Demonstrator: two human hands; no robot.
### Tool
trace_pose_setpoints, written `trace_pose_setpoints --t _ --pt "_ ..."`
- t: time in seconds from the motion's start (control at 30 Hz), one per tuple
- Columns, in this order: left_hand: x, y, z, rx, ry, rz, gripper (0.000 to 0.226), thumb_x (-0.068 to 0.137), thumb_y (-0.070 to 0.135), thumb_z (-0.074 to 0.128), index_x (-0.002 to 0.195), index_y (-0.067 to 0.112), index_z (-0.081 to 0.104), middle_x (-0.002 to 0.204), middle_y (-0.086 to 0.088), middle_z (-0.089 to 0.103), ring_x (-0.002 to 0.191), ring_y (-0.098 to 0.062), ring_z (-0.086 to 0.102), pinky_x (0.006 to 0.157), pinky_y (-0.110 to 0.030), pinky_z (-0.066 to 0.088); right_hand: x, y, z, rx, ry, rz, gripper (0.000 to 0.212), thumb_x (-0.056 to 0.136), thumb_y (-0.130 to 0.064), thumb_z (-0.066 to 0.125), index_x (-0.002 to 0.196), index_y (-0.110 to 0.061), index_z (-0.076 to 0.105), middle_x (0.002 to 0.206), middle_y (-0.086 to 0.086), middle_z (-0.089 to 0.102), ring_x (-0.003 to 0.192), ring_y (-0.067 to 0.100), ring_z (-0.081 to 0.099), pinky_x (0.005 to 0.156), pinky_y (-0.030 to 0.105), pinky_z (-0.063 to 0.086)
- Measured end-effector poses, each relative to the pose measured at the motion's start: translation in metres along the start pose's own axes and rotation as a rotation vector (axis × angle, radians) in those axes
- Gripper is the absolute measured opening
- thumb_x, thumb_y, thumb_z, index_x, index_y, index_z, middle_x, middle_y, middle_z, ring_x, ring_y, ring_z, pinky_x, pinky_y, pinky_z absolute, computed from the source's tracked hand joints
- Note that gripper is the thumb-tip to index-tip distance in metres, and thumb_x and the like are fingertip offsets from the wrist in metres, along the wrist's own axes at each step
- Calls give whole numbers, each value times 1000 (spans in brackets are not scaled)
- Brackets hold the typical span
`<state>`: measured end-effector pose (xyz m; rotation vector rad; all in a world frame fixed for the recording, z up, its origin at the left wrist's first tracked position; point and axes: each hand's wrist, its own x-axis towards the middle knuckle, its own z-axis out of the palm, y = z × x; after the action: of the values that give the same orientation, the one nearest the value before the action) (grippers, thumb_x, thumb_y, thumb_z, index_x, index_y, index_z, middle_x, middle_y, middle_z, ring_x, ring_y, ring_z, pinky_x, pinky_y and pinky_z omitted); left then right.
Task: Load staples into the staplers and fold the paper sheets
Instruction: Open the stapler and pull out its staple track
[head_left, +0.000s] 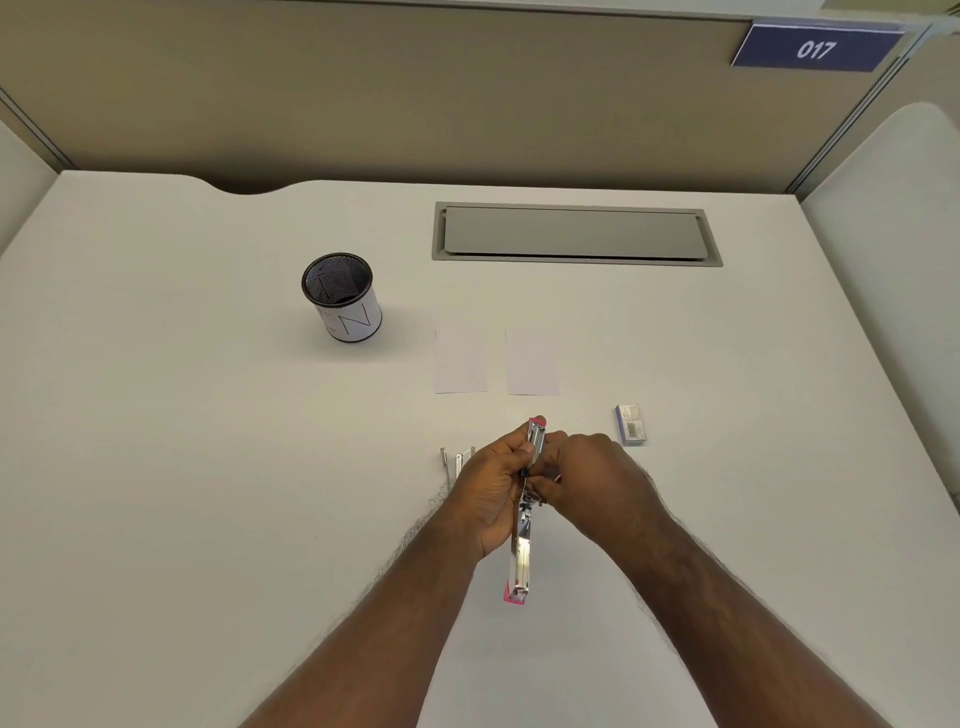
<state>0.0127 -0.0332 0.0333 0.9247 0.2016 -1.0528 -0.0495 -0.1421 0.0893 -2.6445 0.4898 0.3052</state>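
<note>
Pink stapler (524, 519) opened flat, gripped between left hand (488, 493) and right hand (587, 478)

A dark blue sign (816, 48) in the upper right of the frame, fixed to the top of the beige partition wall (415, 93), carries the white number "017"

A mesh pen cup (342, 296) stands in the left centre of the frame on the white desk (156, 415); its white paper wrap bears thin dark letters, of which "E" and "N" can be made out, tilted with the cup's side

A small staple box (631, 424) lies right of centre; its top face shows a barcode and lines of print too small to read
</note>
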Motion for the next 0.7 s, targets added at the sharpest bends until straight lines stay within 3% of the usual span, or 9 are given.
trace_pose_setpoints --t 0.3,0.47,0.6,0.7 --pt "-2 2 2 -33 1 -5 35 100 2 39 124 10 64 113 -14 71 93 -24 70 70 -30 59 -2 8 -3 148 -43 -71 5 80 -27 68 76 -28 68 85 -10 67 76 8 63 71 33 55" --pt "-3 1 1 -68 -14 -5 35 101 1 37 124 7 63 107 -15 73 89 -24 73 67 -33 61 -4 14 -2 258 -24 -135 8 79 -21 69 73 -25 66 83 -10 66 73 8 65 69 37 56" --pt "-4 2 0 -57 -34 26 35 101 2 37 127 8 60 115 -15 71 97 -29 71 93 -48 53 -5 20 -1 331 31 -133 15 77 -22 72 68 -29 62 80 -12 65 69 4 65 65 31 58" --pt "-3 2 -1 -25 -22 38 35 102 5 38 130 12 57 115 -11 72 98 -28 71 81 -39 54 -7 26 3 375 71 -69 26 75 -20 74 64 -37 57 76 -13 67 68 3 65 66 29 58"
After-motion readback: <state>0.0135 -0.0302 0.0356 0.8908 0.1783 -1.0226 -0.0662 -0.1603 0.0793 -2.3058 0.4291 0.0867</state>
